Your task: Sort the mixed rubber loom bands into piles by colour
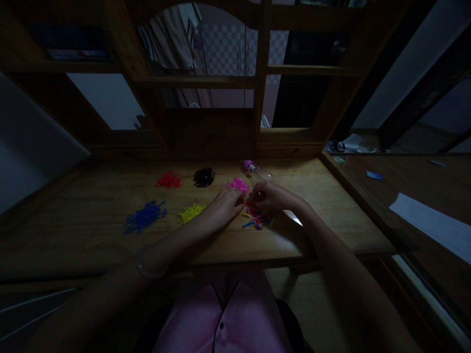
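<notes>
My left hand reaches in beside a mixed heap of small, thin coloured pieces, its fingers bent and drawn together. Opposite it, my right hand is curled, thumb and fingertips pinched above the same heap. Whatever is between the fingers of either hand is too small and dark to make out. Just beyond the hands lies a pink pile of such pieces. A yellow pile sits left of my left forearm. Farther left are a blue pile, a red pile and a black pile.
A clear bottle with a pink-purple cap lies on its side behind my right hand. The wooden desk has a shelf frame along its back. On a lower surface at right lie white paper and a small blue packet.
</notes>
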Demonstrator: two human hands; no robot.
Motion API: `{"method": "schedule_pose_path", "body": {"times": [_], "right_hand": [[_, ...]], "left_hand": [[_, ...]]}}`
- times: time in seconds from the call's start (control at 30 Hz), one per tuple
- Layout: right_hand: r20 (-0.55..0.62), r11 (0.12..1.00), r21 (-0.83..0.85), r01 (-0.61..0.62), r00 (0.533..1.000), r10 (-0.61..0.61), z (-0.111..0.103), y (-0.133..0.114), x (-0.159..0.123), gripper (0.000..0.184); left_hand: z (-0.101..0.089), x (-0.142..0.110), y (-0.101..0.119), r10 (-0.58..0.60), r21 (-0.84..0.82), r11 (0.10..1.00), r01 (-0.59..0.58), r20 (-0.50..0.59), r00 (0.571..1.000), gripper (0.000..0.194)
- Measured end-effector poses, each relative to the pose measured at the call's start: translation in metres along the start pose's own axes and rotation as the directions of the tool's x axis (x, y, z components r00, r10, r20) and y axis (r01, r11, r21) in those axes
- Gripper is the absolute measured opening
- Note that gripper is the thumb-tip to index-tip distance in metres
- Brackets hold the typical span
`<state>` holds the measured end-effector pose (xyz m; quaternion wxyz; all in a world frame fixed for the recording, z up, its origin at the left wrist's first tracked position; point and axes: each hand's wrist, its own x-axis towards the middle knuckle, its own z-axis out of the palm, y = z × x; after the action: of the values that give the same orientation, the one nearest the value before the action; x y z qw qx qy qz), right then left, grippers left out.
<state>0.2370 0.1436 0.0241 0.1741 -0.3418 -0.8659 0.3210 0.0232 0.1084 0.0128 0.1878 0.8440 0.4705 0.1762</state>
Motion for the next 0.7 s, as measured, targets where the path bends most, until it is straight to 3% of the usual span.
{"method": "schedule_pose_path", "body": {"times": [0.2, 0.37, 0.53, 0.7], "right_hand": [[-0.012, 0.998, 0.055, -0.001, 1.000, 0.002, -0.006, -0.005, -0.003, 0.011], [-0.051, 0.994, 0.110, 0.027, 0.998, -0.021, -0.012, -0.007, -0.003, 0.016], [-0.038, 0.983, 0.177, 0.055, 0.998, -0.049, -0.012, -0.008, -0.003, 0.018], [-0.077, 0.975, 0.217, 0.053, 0.996, -0.037, -0.009, -0.011, -0.002, 0.017]], "left_hand": [[0.001, -0.001, 0.006, -0.022, -0.001, 1.000, 0.022, 0.000, 1.000, 0.005], [-0.010, -0.001, 0.006, -0.058, -0.039, 0.998, 0.058, 0.006, 0.998, 0.009], [-0.023, 0.007, 0.000, -0.093, -0.315, 0.940, 0.135, 0.145, 0.985, 0.011], [-0.025, 0.008, 0.002, -0.109, -0.632, 0.743, 0.222, 0.213, 0.971, 0.014]]}}
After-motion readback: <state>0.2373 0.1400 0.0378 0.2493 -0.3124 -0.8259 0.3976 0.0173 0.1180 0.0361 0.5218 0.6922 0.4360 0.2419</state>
